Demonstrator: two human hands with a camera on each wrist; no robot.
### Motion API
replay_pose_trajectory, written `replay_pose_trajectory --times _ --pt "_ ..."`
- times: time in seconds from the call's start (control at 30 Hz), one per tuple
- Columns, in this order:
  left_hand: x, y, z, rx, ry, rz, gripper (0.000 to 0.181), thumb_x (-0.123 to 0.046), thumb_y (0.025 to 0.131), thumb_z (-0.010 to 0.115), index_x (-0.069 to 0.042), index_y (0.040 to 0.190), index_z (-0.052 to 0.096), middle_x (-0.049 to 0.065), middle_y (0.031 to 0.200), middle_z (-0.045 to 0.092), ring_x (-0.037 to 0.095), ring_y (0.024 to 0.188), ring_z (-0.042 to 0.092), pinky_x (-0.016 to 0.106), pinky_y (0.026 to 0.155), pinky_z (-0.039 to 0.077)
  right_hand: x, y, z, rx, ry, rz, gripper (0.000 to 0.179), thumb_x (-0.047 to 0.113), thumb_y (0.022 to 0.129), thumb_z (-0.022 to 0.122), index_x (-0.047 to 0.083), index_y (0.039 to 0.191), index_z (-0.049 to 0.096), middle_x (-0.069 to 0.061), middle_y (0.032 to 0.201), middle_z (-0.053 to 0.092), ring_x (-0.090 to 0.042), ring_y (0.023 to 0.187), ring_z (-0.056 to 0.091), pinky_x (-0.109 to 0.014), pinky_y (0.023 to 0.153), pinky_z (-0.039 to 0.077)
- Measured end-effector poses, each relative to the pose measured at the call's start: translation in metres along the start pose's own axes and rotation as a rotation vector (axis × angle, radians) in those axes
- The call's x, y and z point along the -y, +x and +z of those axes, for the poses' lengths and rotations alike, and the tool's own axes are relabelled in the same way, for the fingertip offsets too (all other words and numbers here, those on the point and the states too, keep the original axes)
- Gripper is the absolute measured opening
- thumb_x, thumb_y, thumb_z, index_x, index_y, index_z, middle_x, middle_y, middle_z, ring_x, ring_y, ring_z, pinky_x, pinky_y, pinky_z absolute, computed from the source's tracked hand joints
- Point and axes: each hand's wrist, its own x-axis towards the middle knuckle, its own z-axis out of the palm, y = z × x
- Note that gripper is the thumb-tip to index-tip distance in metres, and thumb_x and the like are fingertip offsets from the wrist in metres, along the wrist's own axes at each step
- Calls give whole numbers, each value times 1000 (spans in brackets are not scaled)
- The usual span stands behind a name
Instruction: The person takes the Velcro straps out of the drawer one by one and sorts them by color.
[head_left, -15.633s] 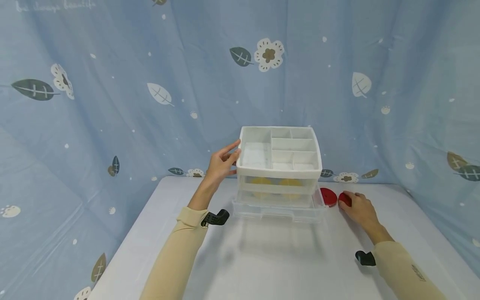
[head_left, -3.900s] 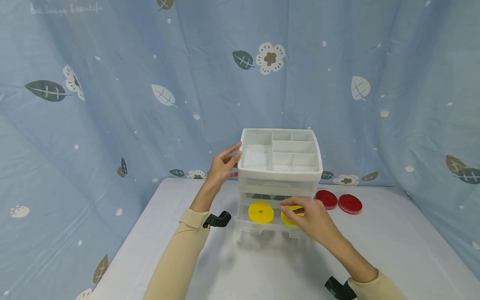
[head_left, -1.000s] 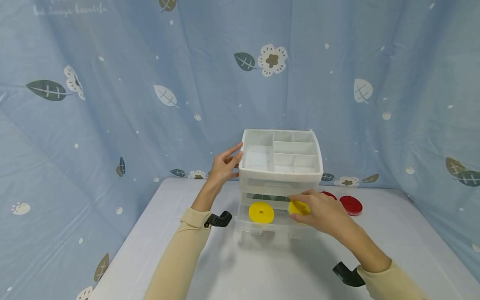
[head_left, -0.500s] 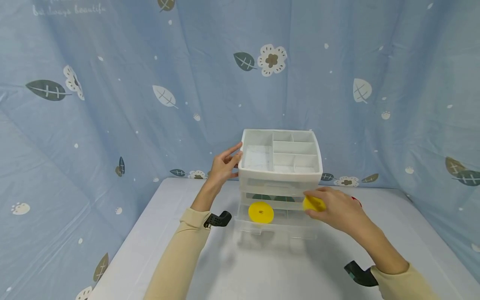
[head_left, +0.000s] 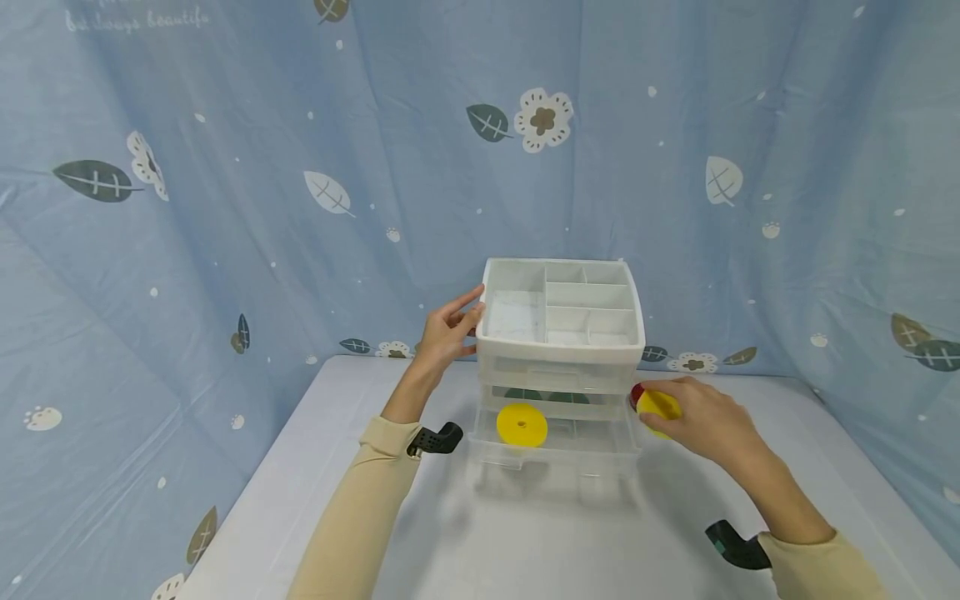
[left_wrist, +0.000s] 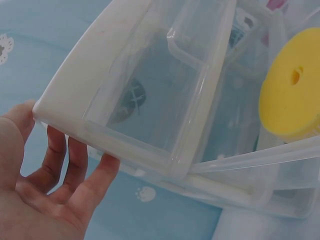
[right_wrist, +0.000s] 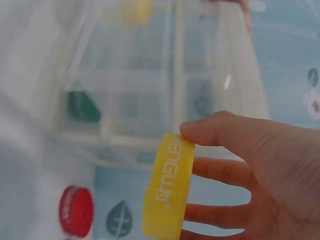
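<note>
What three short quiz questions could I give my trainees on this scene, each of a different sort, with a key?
1. True or false: the left hand touches the side of the drawer unit.
2. Multiple choice: what colour is the held roll that the right hand pinches? A) red B) yellow C) blue
3. Fill the gap: an unheld yellow roll lies inside the ____.

Key: 1. True. 2. B, yellow. 3. Open drawer.
</note>
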Motion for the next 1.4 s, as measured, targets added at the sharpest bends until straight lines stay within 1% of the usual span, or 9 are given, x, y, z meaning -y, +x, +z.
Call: replay_pose_trajectory --times 0.17,0.3,0.53,0.7,0.8,0.97,1.07,1.2,1.4 --pt "-11 -7 0 18 0 -10 44 -32 99 59 -34 143 52 24 115 57 17 86 63 45 88 59 -20 5 14 31 23 51 58 39 85 74 5 130 63 -22 111 65 -27 82 54 -37 55 49" --pt "-21 -14 1 27 -7 -4 45 -29 100 59 -30 144 52 25 115 57 17 85 64 45 88 59 -31 8 31 84 31 103 59 40 84 75 5 130 62 -20 107 66 -28 83 54 -35 55 49" --pt "3 0 0 3 4 43 42 -44 95 61 -43 136 55 14 110 63 17 86 66 41 84 61 -47 17 64 112 24 123 62 38 79 79 4 129 63 -15 99 66 -25 84 53 -39 56 54" --pt "2 -1 0 1 0 38 40 -43 95 62 -44 135 57 6 102 63 17 85 65 41 84 61 -52 22 83 105 21 108 64 36 77 81 1 127 64 -13 94 66 -25 83 53 -41 61 56" --pt "-4 -5 0 11 -15 23 41 -37 97 61 -40 137 56 8 102 62 15 84 65 41 85 61 -54 23 91 103 27 103 62 35 77 82 1 126 64 -10 90 64 -25 81 52 -38 59 54" --pt "-17 -12 0 31 -18 5 44 -29 100 58 -32 143 52 16 106 60 15 83 64 42 86 60 -56 23 98 84 13 103 58 33 77 81 3 124 65 -7 83 58 -23 78 50 -30 54 48" --pt "-19 -13 0 31 -8 5 44 -28 100 58 -30 144 51 19 109 60 14 83 64 43 87 60 -53 23 98 74 -7 108 58 33 77 83 3 123 66 -10 86 61 -23 77 51 -35 54 52" --pt "-12 -10 0 19 -8 19 43 -31 99 59 -35 141 53 16 109 61 15 84 64 44 88 59 -49 22 98 74 -31 124 57 32 76 83 4 122 67 -15 92 62 -25 76 53 -44 57 56" --pt "1 -3 -1 6 5 49 40 -41 96 61 -44 136 55 7 101 61 17 86 64 43 86 60 -47 19 102 47 -45 133 56 28 74 84 5 122 67 -19 95 62 -26 79 56 -46 58 58"
